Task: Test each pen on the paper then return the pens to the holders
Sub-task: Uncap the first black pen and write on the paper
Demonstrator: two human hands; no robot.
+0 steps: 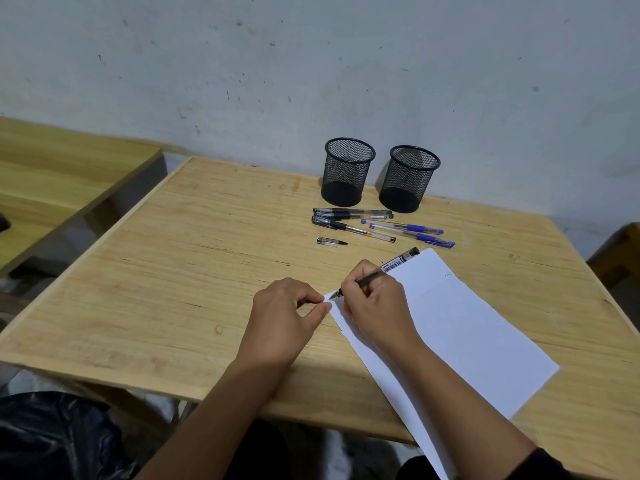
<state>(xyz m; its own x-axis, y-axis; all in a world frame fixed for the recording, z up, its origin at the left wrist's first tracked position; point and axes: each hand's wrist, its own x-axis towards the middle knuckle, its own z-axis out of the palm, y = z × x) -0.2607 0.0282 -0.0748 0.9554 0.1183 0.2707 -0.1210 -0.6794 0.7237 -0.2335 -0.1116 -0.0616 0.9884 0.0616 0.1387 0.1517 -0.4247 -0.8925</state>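
**Pen tip on the corner of the paper**

The right hand (375, 306) held a black pen (377, 271). Its fingers were curled round the pen near the tip. The tip touched the near left corner of the white paper (467, 327). The back end of the pen pointed up and away to the right, and it had no cap on.

The left hand (280, 317) sat just beside the right one. Its thumb and first finger pinched the edge of the paper at that same corner. The other fingers were curled in. The hand's heel rested on the wooden table (173, 271).

The paper lay slanted on the table, and its near end hung over the table's front edge. A tiny scribble (447, 274) showed close to its far edge.

A loose pen cap (331, 241) lay on the table past the hands. Behind it lay a bunch of black pens (351, 220), all with caps on. Just to their right lay blue pens (408, 232), touching one another.

Two black mesh holders stood near the wall. The left holder (347, 173) and the right holder (408, 180) were side by side and had no pens in them
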